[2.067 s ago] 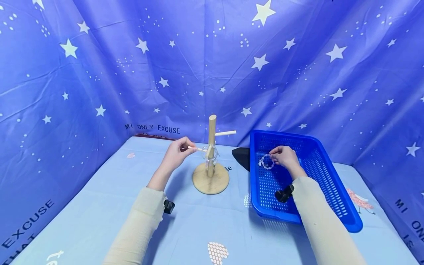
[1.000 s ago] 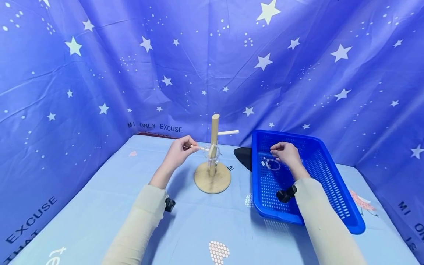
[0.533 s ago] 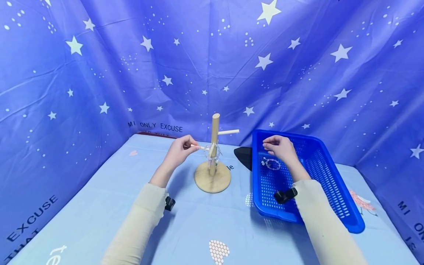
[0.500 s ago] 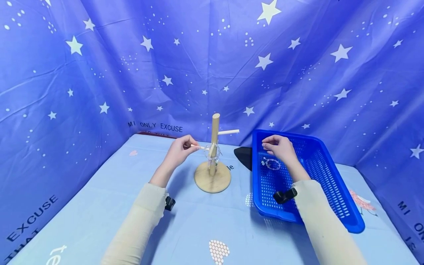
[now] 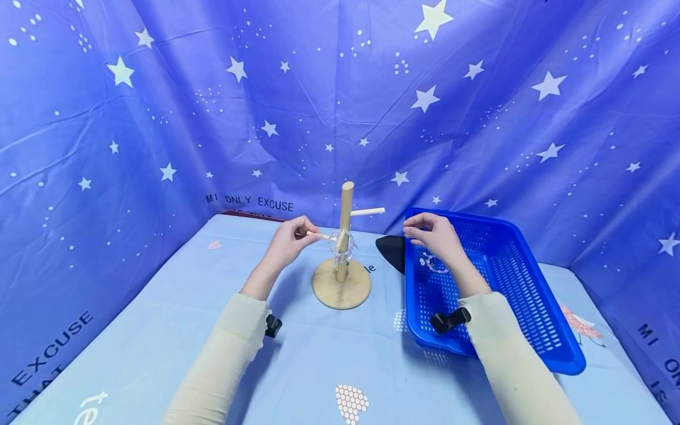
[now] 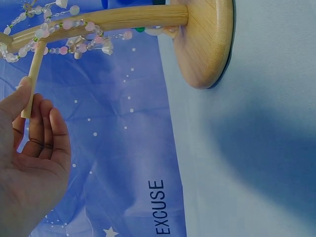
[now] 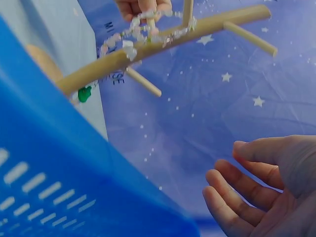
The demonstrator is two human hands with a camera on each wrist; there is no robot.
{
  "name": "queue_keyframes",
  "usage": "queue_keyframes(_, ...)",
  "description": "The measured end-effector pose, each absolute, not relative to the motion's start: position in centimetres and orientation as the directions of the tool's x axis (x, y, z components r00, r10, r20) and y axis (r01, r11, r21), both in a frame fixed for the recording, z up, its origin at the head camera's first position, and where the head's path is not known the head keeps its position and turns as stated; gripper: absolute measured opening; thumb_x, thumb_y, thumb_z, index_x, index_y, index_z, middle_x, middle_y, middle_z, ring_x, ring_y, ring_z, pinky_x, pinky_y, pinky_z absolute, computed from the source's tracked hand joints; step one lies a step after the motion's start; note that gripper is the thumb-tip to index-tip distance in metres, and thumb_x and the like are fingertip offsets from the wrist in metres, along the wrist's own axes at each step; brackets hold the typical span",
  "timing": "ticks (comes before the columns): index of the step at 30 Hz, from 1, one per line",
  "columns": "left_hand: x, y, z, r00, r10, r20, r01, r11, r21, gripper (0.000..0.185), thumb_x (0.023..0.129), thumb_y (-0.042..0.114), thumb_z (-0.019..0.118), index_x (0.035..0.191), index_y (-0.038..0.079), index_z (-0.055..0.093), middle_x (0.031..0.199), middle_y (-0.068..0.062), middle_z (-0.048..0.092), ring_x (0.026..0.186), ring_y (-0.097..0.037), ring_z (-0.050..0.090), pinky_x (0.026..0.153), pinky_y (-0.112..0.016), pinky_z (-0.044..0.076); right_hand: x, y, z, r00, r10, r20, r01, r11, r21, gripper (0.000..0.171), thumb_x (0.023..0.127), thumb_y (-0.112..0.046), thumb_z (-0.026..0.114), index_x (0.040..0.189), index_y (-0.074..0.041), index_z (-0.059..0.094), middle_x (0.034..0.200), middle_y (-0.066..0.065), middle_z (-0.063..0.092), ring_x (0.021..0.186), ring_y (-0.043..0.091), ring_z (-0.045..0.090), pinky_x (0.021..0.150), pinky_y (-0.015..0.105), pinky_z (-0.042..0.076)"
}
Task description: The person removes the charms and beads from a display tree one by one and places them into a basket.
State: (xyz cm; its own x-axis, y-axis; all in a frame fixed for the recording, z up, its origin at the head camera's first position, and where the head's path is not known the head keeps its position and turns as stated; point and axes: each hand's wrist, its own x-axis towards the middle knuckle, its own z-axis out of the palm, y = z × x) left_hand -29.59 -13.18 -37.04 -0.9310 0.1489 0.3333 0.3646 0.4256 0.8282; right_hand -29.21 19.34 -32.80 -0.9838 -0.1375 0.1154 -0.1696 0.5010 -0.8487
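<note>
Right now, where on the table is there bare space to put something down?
Bare cloth lies in front of the wooden stand, between the two sleeves, and left of the left hand. It is crowded between the stand and the blue basket, where the right hand hovers over the basket's near-left rim.

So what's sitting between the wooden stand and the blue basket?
In the head view, a black object lies on the cloth between the wooden stand and the blue basket.

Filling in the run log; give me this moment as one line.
left hand: pinches stand peg | right hand: empty, above basket | bracelet: in basket
</note>
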Motion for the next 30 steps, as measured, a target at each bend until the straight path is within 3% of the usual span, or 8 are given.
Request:
queue_keyframes(10,-29.6,-13.2,-37.1,-0.929,0.150,0.337,0.369,0.426,0.826,0.011,0.091,0.010,0.071,0.094,0.001,0.066,0.090,-0.014,0.066,0.072,-0.014,0.051,0.062,-0.022,0.043,-28.7,17.6,-32.4,-0.977,-0.166,0.133,-0.199,0.489,-0.849,0.030,0.098,-0.019,0.064,0.118,0.003,0.065,0.117,0.023,0.067,0.105,0.031,0.068,0.091,0.038,0.058)
queue_keyframes(30,-29.7,-13.2,-37.2,-0.935,0.143,0.324,0.354,0.421,0.835,0.011,0.091,0.010,0.071,0.094,0.001,0.066,0.090,-0.013,0.066,0.074,-0.014,0.053,0.063,-0.022,0.045,-27.9,15.1,-32.3,-0.968,-0.226,0.110,-0.208,0.473,-0.856,0.025,0.098,-0.017,0.064,0.116,0.000,0.067,0.119,0.021,0.068,0.108,0.035,0.068,0.091,0.039,0.058)
